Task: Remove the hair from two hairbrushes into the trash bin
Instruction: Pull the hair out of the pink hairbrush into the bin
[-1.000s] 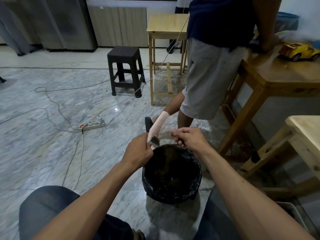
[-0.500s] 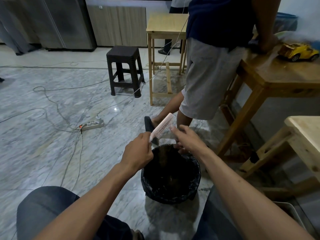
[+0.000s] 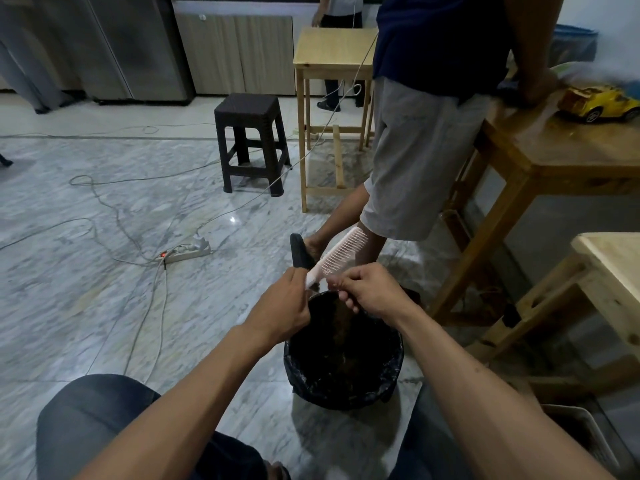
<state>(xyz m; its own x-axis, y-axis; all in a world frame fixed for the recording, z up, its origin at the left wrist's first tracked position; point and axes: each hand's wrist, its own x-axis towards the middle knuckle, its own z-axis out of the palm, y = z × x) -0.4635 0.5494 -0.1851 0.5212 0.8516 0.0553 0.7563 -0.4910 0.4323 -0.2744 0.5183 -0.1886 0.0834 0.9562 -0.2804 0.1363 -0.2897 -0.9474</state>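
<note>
A pale pink hairbrush (image 3: 337,256) points up and to the right above the trash bin (image 3: 394,372), a round bin lined with a black bag. My left hand (image 3: 285,306) grips the brush's handle end. My right hand (image 3: 363,289) sits just right of it, fingertips pinched together at the lower teeth of the brush, over the bin's far rim. I cannot make out hair between the fingers. Dark clumps lie inside the bin. A second hairbrush is not in sight.
A person in grey shorts (image 3: 415,150) stands close behind the bin, leaning on a wooden table (image 3: 554,161) with a yellow toy car (image 3: 599,103). Another wooden table (image 3: 613,258) is at right. A dark stool (image 3: 251,140), a power strip (image 3: 188,252) and cables lie on the marble floor.
My right hand has slid from the upper teeth of the brush down to its lower teeth and pinched its fingers there. The brush tilted further to the right.
</note>
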